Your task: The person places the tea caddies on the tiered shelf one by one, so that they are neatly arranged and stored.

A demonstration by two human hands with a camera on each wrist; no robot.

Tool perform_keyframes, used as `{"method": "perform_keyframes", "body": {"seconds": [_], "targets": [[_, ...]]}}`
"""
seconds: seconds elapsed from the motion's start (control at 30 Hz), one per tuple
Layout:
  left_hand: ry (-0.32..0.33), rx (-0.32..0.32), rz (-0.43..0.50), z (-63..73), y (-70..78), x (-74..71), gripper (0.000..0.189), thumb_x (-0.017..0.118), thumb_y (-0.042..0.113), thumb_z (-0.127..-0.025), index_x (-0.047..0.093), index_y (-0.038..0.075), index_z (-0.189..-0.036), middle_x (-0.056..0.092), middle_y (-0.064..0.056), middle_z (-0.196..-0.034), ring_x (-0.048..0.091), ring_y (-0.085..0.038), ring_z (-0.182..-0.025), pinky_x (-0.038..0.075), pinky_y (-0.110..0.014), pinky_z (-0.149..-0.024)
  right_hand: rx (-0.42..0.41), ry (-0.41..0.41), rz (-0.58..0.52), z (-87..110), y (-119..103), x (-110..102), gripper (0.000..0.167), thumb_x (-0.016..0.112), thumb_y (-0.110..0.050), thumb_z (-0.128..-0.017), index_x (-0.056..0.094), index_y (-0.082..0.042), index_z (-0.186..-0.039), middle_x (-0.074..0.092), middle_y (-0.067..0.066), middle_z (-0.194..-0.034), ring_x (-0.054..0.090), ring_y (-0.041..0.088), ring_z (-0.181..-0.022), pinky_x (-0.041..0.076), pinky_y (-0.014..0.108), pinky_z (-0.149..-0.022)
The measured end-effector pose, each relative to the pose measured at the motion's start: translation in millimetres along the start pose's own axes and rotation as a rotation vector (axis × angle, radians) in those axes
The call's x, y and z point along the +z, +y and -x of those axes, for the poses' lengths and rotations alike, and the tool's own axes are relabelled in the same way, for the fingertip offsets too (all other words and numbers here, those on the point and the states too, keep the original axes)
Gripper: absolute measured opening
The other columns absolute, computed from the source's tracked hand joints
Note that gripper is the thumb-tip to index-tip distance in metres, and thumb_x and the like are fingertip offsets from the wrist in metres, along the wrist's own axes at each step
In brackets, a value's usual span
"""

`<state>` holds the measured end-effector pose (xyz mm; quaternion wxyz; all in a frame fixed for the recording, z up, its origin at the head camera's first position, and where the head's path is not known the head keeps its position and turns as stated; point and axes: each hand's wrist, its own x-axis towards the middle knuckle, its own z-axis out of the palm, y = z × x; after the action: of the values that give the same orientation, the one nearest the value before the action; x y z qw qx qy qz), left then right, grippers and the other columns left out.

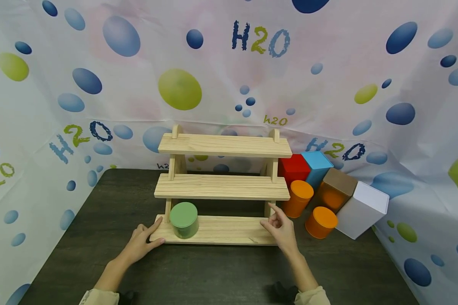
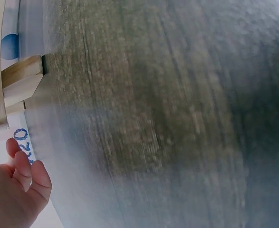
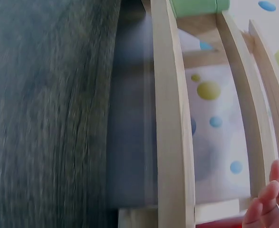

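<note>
A three-tier wooden display stand (image 1: 222,187) stands on the dark table. On the left part of its bottom tier sits a green canister (image 1: 184,220) with a lid. My left hand (image 1: 139,240) holds the left end of the bottom tier, thumb at the front edge and index finger farther back; its other fingers (image 2: 39,180) are loosely bent. Over the right end of that tier is my right hand (image 1: 280,231), its thumb and index finger apart. Loosely bent fingers (image 3: 268,192) show in the right wrist view; whether they touch the wood I cannot tell.
Right of the stand are two orange canisters (image 1: 298,199), a red box (image 1: 293,168), a blue box (image 1: 317,165), a brown box (image 1: 335,188) and a white box (image 1: 363,209). A spotted cloth (image 1: 229,84) hangs behind the dark table (image 1: 198,275) and along its sides.
</note>
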<state>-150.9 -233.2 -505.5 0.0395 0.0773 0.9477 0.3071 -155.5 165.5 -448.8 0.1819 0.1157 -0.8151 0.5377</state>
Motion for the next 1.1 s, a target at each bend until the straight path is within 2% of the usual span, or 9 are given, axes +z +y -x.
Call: {"method": "perform_keyframes", "body": {"seconds": [0.2, 0.37, 0.67, 1.1], "targets": [[0.005, 0.011, 0.001, -0.1, -0.6, 0.4, 0.072, 0.067, 0.029, -0.081, 0.035, 0.002, -0.139, 0.034, -0.006, -0.078, 0.026, -0.019, -0.069, 0.023, -0.032, -0.061, 0.018, 0.131, 0.004, 2.3, 8, -12, 0.044, 0.07, 0.006, -0.074, 0.056, 0.011, -0.115, 0.049, 0.003, -0.064, 0.039, 0.005, -0.055, 0.036, 0.021, -0.051], [0.001, -0.006, 0.006, 0.2, -1.3, 1.0, 0.072, 0.067, 0.03, -0.081, 0.035, 0.002, -0.139, 0.034, -0.007, -0.078, 0.026, -0.019, -0.069, 0.023, -0.031, -0.06, 0.047, 0.234, 0.006, 4.7, 13, -21, 0.042, 0.068, 0.009, -0.075, 0.055, 0.011, -0.116, 0.05, 0.003, -0.065, 0.04, 0.005, -0.055, 0.036, 0.018, -0.052], [0.0, -0.013, 0.001, 1.1, -2.9, 1.4, 0.072, 0.067, 0.031, -0.081, 0.035, 0.003, -0.139, 0.034, -0.007, -0.078, 0.027, -0.019, -0.069, 0.024, -0.031, -0.061, 0.131, 0.397, 0.015, 7.0, 26, -36, 0.045, 0.067, 0.004, -0.079, 0.053, 0.011, -0.12, 0.049, -0.005, -0.064, 0.041, 0.003, -0.054, 0.036, 0.014, -0.052], [-0.015, -0.025, 0.015, 1.4, -0.6, 0.3, 0.073, 0.067, 0.034, -0.082, 0.034, 0.004, -0.14, 0.034, -0.007, -0.079, 0.027, -0.02, -0.071, 0.024, -0.032, -0.061, 0.219, 0.58, -0.036, 13.8, 45, -53, 0.049, 0.065, -0.001, -0.082, 0.047, 0.011, -0.125, 0.051, -0.015, -0.061, 0.041, -0.003, -0.05, 0.035, 0.011, -0.051]]}}
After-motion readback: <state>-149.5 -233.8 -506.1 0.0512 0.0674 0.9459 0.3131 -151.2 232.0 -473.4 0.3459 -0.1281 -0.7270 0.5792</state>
